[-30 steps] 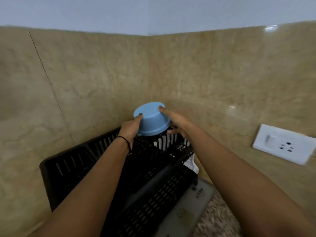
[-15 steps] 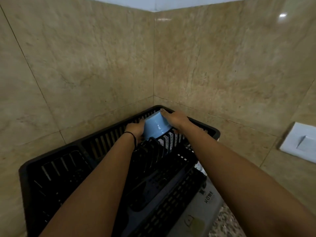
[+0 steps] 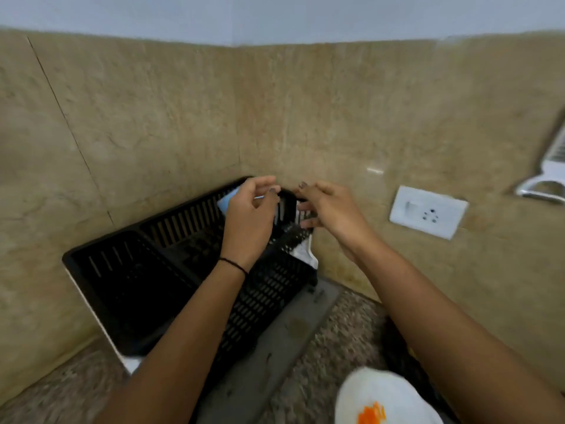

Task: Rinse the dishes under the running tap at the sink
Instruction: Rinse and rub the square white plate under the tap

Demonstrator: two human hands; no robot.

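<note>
A black slotted dish rack [image 3: 128, 270] stands in the corner of the tiled walls. A light blue bowl [image 3: 227, 202] rests at the rack's far end, mostly hidden behind my left hand [image 3: 249, 218]. That hand hovers over the bowl with fingers loosely curled and apart, holding nothing that I can see. My right hand [image 3: 328, 209] is just right of it above the rack's far corner, fingers spread, empty. No sink or tap is in view.
A white socket plate [image 3: 428, 212] is on the right wall, a metal grater [image 3: 547, 175] hangs further right. A grey drip tray [image 3: 284, 338] lies under the rack on the speckled counter. A white object with an orange mark [image 3: 385, 399] sits at the bottom right.
Both hands have let go of the blue bowl, which now stays in the rack, and they have lifted slightly away. The camera has tilted down and to the right.
</note>
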